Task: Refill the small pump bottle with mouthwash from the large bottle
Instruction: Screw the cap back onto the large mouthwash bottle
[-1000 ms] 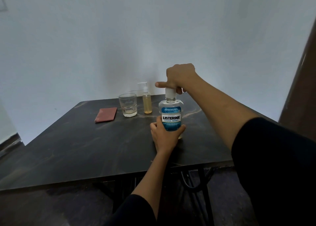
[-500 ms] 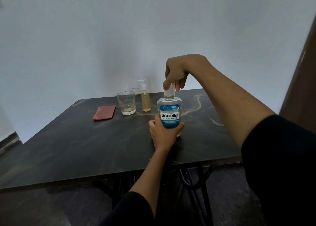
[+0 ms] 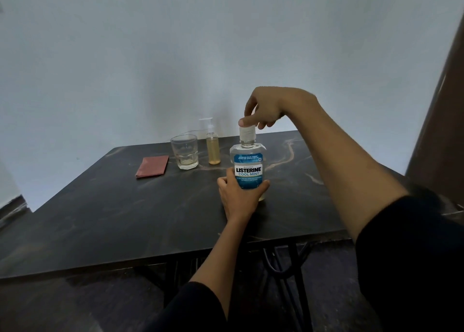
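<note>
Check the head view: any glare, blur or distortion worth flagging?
Head view: dim, flat light; no hard glare on the Listerine bottle, label legible. Wide-angle bending at the edges, right forearm looms large. Right hand at the white cap slightly soft; glass and pump bottle fairly clear.

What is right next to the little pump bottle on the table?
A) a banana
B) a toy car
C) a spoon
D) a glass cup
D: the glass cup stands just beside the small pump bottle on the dark table, on its left as the camera sees it.
</note>
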